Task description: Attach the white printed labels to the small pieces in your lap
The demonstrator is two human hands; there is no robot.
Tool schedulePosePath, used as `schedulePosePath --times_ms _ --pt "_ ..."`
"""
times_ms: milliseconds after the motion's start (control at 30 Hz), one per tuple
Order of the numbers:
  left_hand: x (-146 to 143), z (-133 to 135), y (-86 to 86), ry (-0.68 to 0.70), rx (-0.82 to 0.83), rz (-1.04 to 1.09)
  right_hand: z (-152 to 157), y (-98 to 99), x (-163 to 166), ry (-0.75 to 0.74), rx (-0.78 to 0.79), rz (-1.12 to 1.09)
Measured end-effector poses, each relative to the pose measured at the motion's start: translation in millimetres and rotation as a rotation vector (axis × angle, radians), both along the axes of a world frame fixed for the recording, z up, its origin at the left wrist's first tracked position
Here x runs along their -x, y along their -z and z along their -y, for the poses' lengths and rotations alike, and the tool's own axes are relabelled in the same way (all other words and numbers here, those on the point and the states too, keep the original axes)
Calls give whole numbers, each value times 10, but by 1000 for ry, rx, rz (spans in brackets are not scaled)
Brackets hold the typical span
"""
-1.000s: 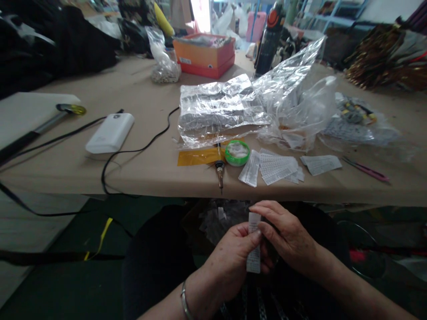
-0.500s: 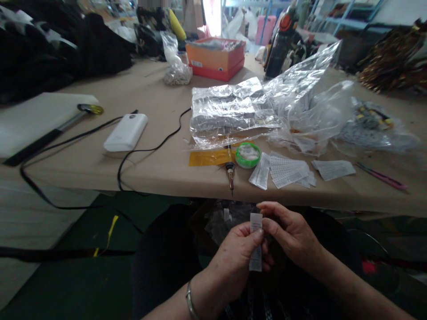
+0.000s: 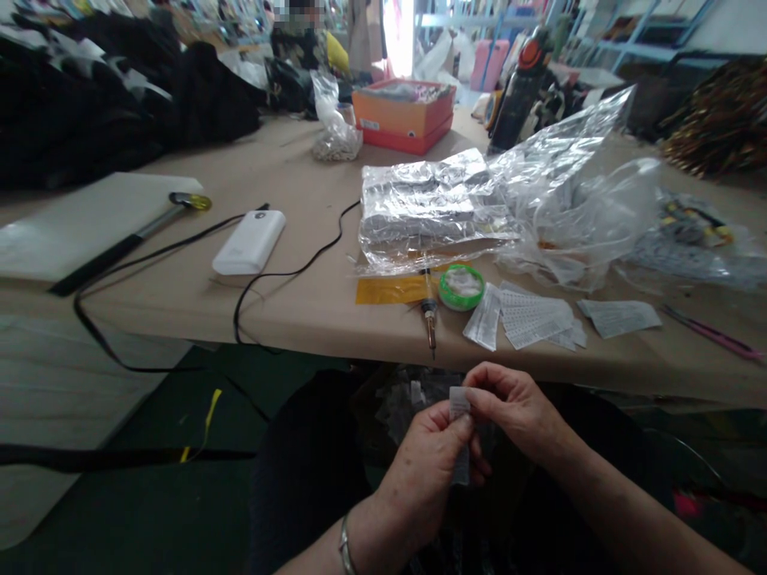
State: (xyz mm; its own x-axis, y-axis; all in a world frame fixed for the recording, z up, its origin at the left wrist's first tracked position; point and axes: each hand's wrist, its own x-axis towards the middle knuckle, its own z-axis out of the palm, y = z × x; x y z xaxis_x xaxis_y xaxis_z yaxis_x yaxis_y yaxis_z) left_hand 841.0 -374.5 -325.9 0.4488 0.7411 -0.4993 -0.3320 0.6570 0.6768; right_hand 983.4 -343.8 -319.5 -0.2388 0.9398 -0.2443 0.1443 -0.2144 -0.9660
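The left hand [image 3: 423, 463] has its fingers clamped on a paper strip [image 3: 459, 396], lower middle of the frame. The right hand [image 3: 524, 411] has its fingers together on the strip's top corner. Above, on the tabletop [image 3: 305, 315], lie an iron [image 3: 431, 326], a green tub [image 3: 460, 303] and more strips [image 3: 535, 316].

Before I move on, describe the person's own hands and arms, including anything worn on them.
The left hand and right hand are both ungloved. A narrow, silver-coloured bangle circles the left wrist; no band shows on the right wrist. No sleeve shows on either arm.
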Motion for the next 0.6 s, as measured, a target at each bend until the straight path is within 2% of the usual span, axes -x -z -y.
schedulePosePath --times_ms 200,300,400,600 --pt "53 -42 -9 -8 -17 -12 -14 25 58 22 -56 38" --pt "71 -76 -11 -1 -35 19 -2 38 90 21 -26 20" --pt "71 -89 -2 -3 18 19 15 58 110 21 -1 12" --pt "70 -69 -33 1 88 70 46 82 106 27 -59 1"
